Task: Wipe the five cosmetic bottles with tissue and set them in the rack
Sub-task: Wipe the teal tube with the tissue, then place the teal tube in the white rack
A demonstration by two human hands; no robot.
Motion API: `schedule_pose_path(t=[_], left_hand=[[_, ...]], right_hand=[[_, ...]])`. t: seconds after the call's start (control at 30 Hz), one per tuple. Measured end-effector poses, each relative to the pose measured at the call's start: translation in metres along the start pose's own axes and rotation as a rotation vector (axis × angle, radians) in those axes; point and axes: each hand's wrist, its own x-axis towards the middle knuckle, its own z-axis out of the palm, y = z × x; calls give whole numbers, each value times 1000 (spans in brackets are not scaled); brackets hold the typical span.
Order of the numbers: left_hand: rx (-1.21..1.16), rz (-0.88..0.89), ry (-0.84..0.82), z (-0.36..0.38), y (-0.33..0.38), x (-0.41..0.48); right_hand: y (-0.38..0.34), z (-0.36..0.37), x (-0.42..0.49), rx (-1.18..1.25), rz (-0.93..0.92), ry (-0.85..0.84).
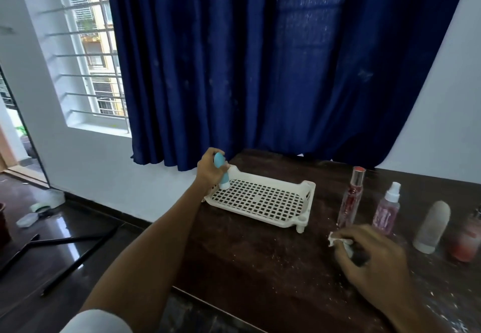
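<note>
Your blue bottle (221,173) is white end down at the far left corner of the rack (311,194), on or just above the grid. Your left hand (207,176) is wrapped round its middle. It looks like light, smooth plastic and may be slippery, so grip the waist until it settles. Your right hand (374,262) pinches the tissue (334,239) on the table (260,267), near the red-capped bottle (351,199).

The rack (270,203) is sitting on the table (247,257) just right of the left hand (208,173), which is holding a bottle (220,162) at the rack's far left corner. Four more bottles (386,212) are standing in a row just beyond the right hand (374,262), which is pinching tissue (334,239).
</note>
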Motion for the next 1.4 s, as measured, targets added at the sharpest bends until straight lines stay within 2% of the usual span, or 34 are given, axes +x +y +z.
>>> schedule_pose_path(t=[0.2, 0.4, 0.77, 0.97, 1.03, 1.1, 1.17, 1.3, 1.4], left_hand=[[135, 84, -72, -1, -5, 2], [171, 83, -94, 0, 1, -6], [128, -44, -71, 2, 4, -9], [121, -48, -59, -6, 14, -17], [97, 52, 67, -6, 25, -25], [40, 226, 213, 0, 40, -38], [5, 374, 258, 13, 59, -54], [-58, 524, 136, 62, 107, -100], [-141, 585, -9, 104, 141, -143]], right_hand=[[-3, 4, 1, 18, 13, -8], [-7, 3, 1, 25, 29, -15], [-7, 1, 1, 11, 50, -37], [-5, -2, 1, -5, 74, -13], [-4, -3, 1, -25, 88, 25], [-2, -3, 1, -33, 115, 60], [-1, -4, 2, -38, 143, 79], [0, -10, 0, -38, 197, 99], [-1, -18, -1, -53, 289, 188]])
